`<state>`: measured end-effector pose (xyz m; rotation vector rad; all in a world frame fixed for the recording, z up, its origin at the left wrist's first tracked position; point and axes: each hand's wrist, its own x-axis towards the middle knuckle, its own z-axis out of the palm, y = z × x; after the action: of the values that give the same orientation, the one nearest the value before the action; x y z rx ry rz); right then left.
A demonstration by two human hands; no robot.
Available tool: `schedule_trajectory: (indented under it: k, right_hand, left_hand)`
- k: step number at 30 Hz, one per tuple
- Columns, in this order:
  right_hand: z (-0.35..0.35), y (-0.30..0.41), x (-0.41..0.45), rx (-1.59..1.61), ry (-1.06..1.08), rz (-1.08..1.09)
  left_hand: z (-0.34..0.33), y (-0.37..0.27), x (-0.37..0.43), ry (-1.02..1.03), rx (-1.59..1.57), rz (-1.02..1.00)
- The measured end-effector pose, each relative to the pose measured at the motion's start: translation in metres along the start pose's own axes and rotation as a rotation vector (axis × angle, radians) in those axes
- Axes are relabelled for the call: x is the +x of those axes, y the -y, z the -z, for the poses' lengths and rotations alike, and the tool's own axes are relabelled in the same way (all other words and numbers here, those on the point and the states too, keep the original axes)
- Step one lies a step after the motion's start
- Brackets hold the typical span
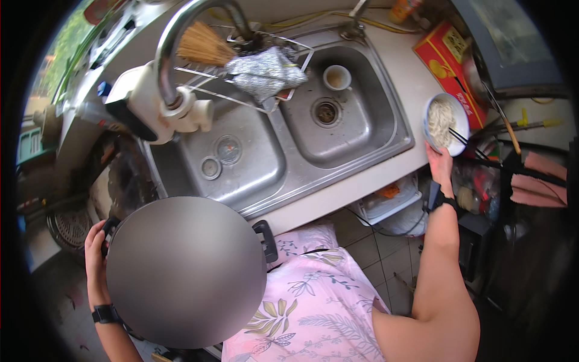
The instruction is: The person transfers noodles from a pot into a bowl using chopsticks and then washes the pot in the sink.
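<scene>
My left hand point(95, 242) grips the black side handle point(107, 235) of a round pot at the lower left. A second black handle point(266, 240) sticks out from its right side, near the counter's front edge. A grey blur covers the pot's body, so what it holds is hidden. Over at the right, my right hand point(439, 160) clasps the near rim of a white bowl point(462, 118). Pale noodles point(441, 120) fill part of that bowl, and dark chopsticks point(468, 142) lean over its rim. Whether the bowl rests on the counter, I cannot tell.
A double steel sink point(280, 181) lies ahead, with a cup point(337, 78) in its right basin. Above the divider, a wire rack point(199, 74) bears a silvery cloth point(267, 74) and a straw brush point(203, 43). The curved faucet point(165, 59) overhangs the left basin. A red box point(445, 68) stands behind the bowl.
</scene>
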<state>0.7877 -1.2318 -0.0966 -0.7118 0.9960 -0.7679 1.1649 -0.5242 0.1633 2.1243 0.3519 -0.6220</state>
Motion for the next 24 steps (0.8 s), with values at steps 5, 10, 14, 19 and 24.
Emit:
schedule_trajectory:
  k: [5,10,14,19,24]
  right_hand:
    - [-0.026,0.019,-0.061,-0.314,0.180,-0.038]
    - [-0.090,-0.016,-0.131,-0.444,0.267,-0.178]
    - [-0.135,-0.065,-0.175,-0.495,0.369,-0.351]
    - [-0.186,-0.109,-0.223,-0.466,0.519,-0.523]
    - [-0.205,-0.131,-0.243,-0.445,0.561,-0.545]
  left_hand:
    - [0.012,0.009,0.018,-0.040,0.063,0.002]
    - [0.008,-0.008,0.003,-0.033,0.071,0.101]
    - [0.014,-0.005,0.001,0.007,0.030,0.057]
    - [0.021,0.001,0.001,-0.027,-0.011,0.034]
    - [0.020,-0.010,0.010,-0.023,0.095,0.068]
